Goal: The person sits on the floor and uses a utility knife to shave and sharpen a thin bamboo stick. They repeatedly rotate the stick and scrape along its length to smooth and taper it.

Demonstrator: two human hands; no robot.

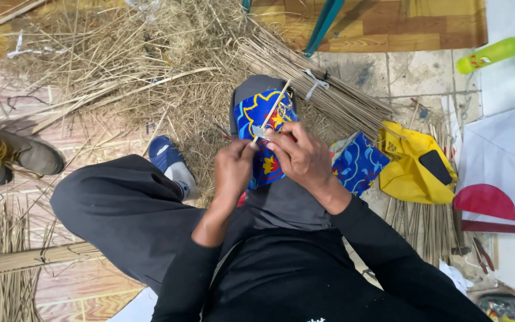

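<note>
My left hand (232,170) and my right hand (300,156) meet over my raised knee, which is draped with a blue, yellow and red patterned cloth (261,122). Between them is a thin pale stick (273,109) that slants up and to the right. A small blade (260,132) lies against the stick where the fingers meet. My left hand pinches the stick's lower end; my right hand grips the blade and presses on the stick. Both arms are in black sleeves.
A heap of straw and shavings (132,65) covers the floor ahead, with a tied bundle of sticks (323,89) beside it. A yellow bag (415,167), a second piece of blue cloth (360,162), a yellow-green bottle (496,52), kite paper (502,173), a shoe (13,156).
</note>
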